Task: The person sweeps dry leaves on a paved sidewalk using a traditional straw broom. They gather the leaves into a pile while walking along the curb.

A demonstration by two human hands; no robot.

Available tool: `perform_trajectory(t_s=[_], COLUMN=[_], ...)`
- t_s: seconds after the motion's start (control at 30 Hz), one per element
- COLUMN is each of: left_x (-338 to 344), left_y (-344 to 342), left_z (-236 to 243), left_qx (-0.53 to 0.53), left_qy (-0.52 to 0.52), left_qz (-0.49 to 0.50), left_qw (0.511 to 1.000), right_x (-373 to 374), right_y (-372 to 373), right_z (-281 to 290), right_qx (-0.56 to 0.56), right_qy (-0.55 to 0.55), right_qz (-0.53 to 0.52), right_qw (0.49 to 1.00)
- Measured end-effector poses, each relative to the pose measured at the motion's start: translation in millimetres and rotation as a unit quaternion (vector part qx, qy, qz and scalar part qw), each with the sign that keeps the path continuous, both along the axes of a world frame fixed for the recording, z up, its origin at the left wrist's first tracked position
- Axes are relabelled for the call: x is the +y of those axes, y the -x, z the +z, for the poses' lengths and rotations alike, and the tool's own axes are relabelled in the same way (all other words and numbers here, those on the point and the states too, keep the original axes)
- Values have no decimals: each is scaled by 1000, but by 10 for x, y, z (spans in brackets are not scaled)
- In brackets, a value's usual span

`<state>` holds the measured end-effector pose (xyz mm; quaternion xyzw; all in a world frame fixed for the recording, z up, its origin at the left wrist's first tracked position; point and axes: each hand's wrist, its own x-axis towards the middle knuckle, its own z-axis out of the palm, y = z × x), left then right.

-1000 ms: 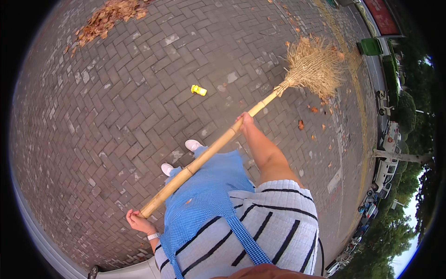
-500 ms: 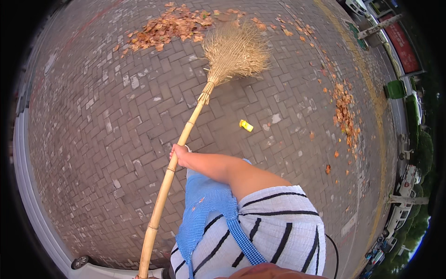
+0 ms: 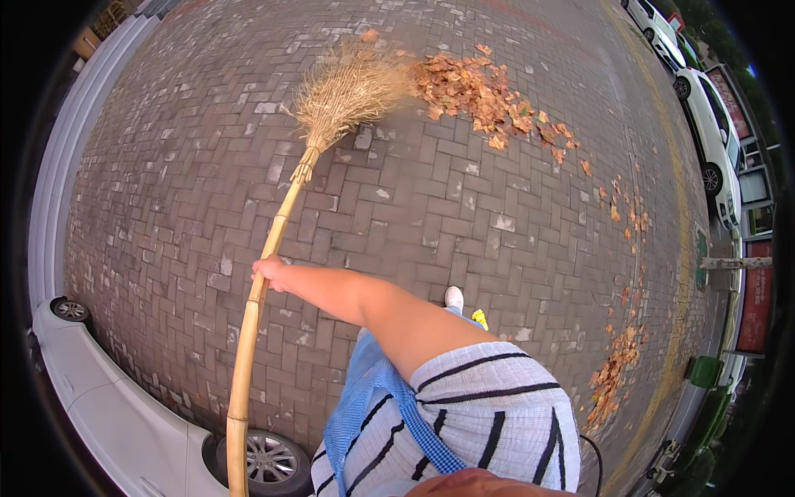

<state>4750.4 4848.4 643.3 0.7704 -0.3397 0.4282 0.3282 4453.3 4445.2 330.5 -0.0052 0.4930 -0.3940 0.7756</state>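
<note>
The straw broom [image 3: 281, 222] is pointing its bristles [image 3: 349, 93] toward the top of the frame, a little left of centre, and its long axis is running from the bottom edge, at left, steeply up and slightly to the right. The right hand [image 3: 272, 274] is reaching across from the right, and its fingers [image 3: 259, 269] are curling around the bamboo handle [image 3: 246, 335], holding it at the left of the middle. The bristles are lying above and to the right of those fingers, while the thicker handle end is extending below them and leaving the frame at the bottom. The left hand is lying out of view, so I cannot tell what its fingers are doing. A heap of brown leaves [image 3: 476, 91] is spreading just right of the bristles; blur is hiding whether they are touching. Scattered leaves [image 3: 619, 358] are trailing down the right side of the grey paving [image 3: 397, 215]. A yellow object [image 3: 479, 317] is showing beside a white shoe [image 3: 453, 297], and a white car [image 3: 124, 406] is standing at lower left.
</note>
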Motion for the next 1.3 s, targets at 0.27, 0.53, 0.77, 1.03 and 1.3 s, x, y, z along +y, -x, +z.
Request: perform_trajectory(t_s=[0.27,0.53,0.77,1.03,1.3], left_x=[-1012,-1648,-1948,-2066,-1260], left_y=[2463,3879,4688,6396,7347], left_z=[540,1086,1095,313,-951], left_qx=[55,-173,143,298,322], left_qy=[200,-6,91,-14,-283], left_qz=[-296,-297,-623,-782,-836], left_qw=[932,939,764,548,341], right_x=[-479,742,2047,4351,6924], right_y=[1720,3734,5280,6541,7445], right_z=[-98,-186,-87,-616,-1166], right_qx=[-29,-102,-100,1,49], right_qy=[31,61,80,-21,-177], right_qz=[-35,-250,-458,-656,-767], right_qw=[998,961,880,754,615])
